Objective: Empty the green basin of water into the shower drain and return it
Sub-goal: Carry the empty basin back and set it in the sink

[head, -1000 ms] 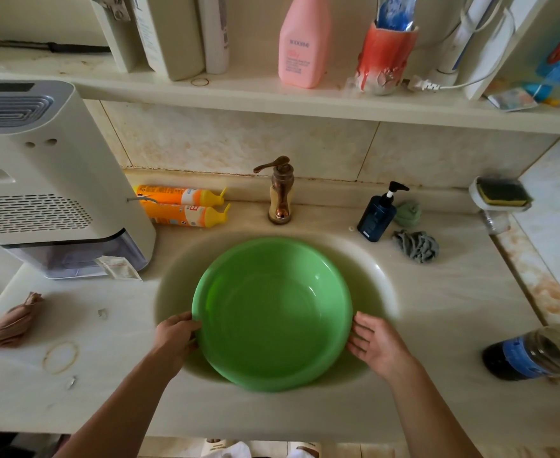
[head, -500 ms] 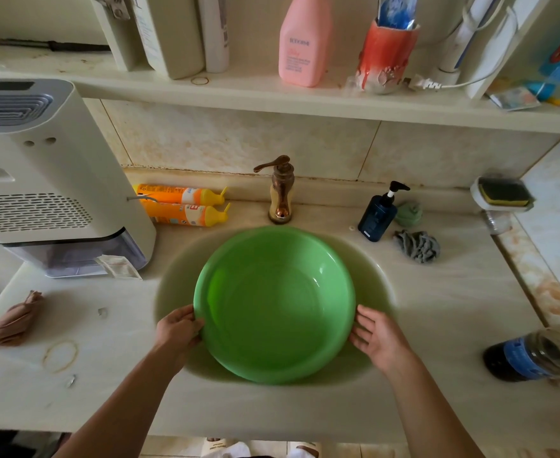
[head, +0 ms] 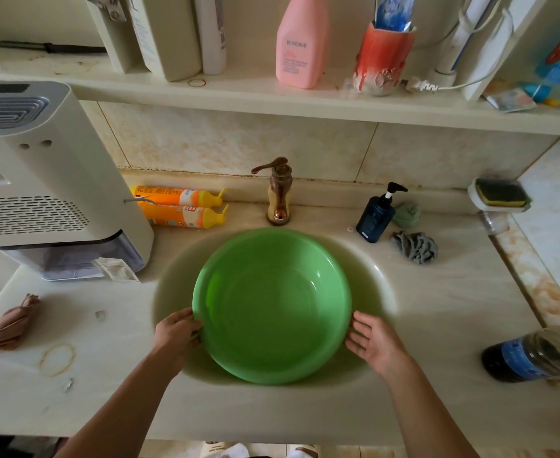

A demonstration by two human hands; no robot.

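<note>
Green basin: the green basin (head: 272,305) sits inside the sink (head: 376,279), in front of the faucet (head: 279,193), tilted slightly toward the person.
Left hand: the left hand (head: 176,335) grips the basin's near-left rim, fingers curled over the edge.
Right hand: the right hand (head: 376,342) lies against the near-right rim with fingers spread and nearly straight, touching it.
Tabletop: the tabletop (head: 453,309) carries 2 orange bottles (head: 182,208) lying left of the faucet, a dark blue pump bottle (head: 376,216) and a grey cloth (head: 414,246) to the right, and a white appliance (head: 47,180) at far left.
Shelf: a pink bottle (head: 300,44) stands on the shelf (head: 272,100) above.
</note>
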